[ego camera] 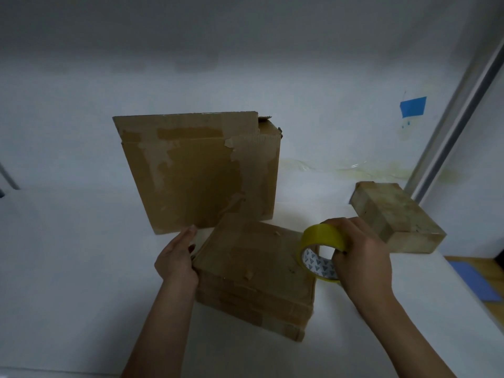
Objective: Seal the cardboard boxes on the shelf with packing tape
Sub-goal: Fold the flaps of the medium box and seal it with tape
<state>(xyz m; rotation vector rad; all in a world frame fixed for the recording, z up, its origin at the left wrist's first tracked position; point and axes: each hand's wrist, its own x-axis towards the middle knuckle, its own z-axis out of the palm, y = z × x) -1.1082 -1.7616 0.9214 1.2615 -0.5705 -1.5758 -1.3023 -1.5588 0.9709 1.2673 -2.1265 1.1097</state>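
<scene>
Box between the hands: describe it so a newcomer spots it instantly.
On the white shelf, start at the tall upright box at the back. Directly in front lies the flat box, between the left hand and the right hand gripping the yellow tape roll. Unlike its neighbours, it is low, wide and nearest the viewer.

Looks like you're in a storeroom or packing corner: white shelf (68,255), stained wall (245,64), blue tape patch (413,106), worn cardboard boxes (201,173).
</scene>
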